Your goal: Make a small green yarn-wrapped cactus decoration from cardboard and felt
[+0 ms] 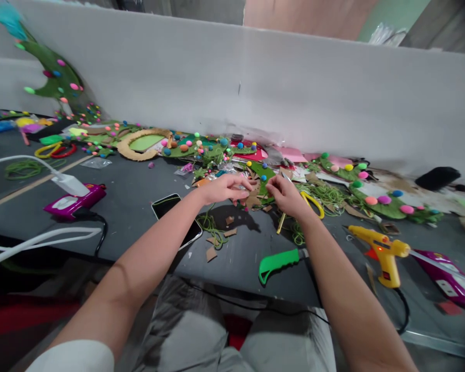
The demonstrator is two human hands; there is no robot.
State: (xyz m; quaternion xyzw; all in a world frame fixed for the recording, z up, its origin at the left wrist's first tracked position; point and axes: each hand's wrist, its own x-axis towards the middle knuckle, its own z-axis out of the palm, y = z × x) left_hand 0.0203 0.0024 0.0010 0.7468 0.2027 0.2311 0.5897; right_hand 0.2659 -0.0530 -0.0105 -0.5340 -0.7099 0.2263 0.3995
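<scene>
My left hand (223, 188) and my right hand (285, 197) meet over the middle of the dark table (139, 206), both with fingers curled. Between them they pinch a small brown cardboard cut-out (253, 198) with jagged edges. A thin stick (281, 222) slants down under my right hand. Yellow-handled scissors (313, 202) lie just right of that hand. Brown cardboard scraps (216, 244) and bits of green string (209, 225) are scattered below my left hand.
A yellow glue gun (385, 254) stands at the right, a green-handled cutter (278, 262) near the front edge, a phone (177, 219) left of centre. Purple power strips (72, 201) and white cables sit at left. Felt shapes with pompoms (375, 199) line the white partition (256, 93).
</scene>
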